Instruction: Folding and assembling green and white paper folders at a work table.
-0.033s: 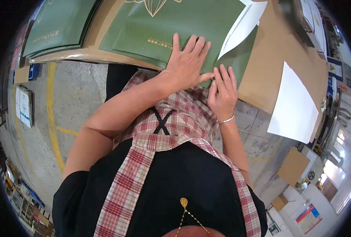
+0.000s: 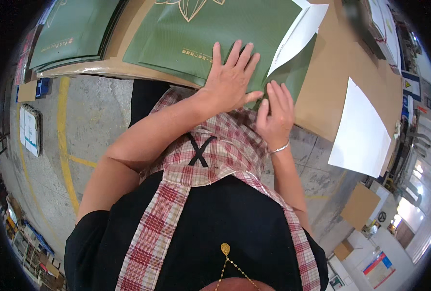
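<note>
A flat green paper piece with gold print (image 2: 176,46) lies on the brown cardboard-topped table in front of me. Its white-backed flap (image 2: 300,36) curls up along the right side, with more green paper under it. My left hand (image 2: 230,80) rests palm down on the near edge, fingers spread and holding nothing. Close beside its thumb, my right hand (image 2: 276,114) touches the near right part of the green paper with outstretched fingers, thumb apart. Whether anything lies under its fingertips is hidden.
Similar green pieces are stacked (image 2: 72,36) at the far left of the table. A white sheet (image 2: 361,128) overhangs the right edge of the cardboard surface (image 2: 327,92). Further right stands a pile of papers (image 2: 383,29). A bundle (image 2: 31,130) sits on the floor at left.
My right hand has shifted very slightly right and down, its fingers closer together. My left hand stays in about the same place on the green paper.
</note>
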`<state>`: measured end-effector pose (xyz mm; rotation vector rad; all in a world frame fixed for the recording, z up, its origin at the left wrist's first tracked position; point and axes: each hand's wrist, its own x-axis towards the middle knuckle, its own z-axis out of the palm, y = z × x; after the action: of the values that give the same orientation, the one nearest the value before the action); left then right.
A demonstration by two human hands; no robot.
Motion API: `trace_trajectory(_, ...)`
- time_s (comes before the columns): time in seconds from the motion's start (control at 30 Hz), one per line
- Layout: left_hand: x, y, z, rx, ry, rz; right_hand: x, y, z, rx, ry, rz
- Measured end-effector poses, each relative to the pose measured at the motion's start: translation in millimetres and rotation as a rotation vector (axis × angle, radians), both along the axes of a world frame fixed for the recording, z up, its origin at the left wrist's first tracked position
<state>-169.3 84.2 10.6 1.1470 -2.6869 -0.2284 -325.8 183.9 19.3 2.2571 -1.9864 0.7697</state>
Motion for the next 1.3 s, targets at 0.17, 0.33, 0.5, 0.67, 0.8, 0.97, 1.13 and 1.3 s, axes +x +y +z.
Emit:
trace_trajectory(0.17, 0, 3, -3, -0.036, 0.038, 0.023, -24, -69, -7, -0.108, 0.012, -0.107)
trace_trajectory(0.33, -2, 3, -1, -0.018, 0.039, 0.035, -38, -82, -18, 0.034, -0.006, -0.059)
trace_trajectory(0.5, 0, 4, 0, -0.017, 0.034, 0.036, -38, -87, -21, 0.117, 0.05, -0.055)
trace_trajectory(0.67, 0, 5, 2, -0.001, 0.011, 0.031, -48, -113, -22, 0.11, 0.088, -0.081)
trace_trajectory(0.8, -2, 8, 5, 0.03, 0.008, 0.042, -59, -125, -25, 0.055, 0.08, -0.058)
trace_trajectory(0.97, -2, 9, 11, 0.04, -0.028, 0.065, -56, -125, -27, 0.045, 0.037, -0.042)
trace_trajectory(1.13, -6, 3, 24, 0.022, -0.102, 0.038, -57, -128, -31, 0.059, 0.06, -0.069)
trace_trajectory(1.3, -32, -36, 64, 0.21, -0.31, -0.018, -56, -122, -27, 0.11, 0.067, -0.113)
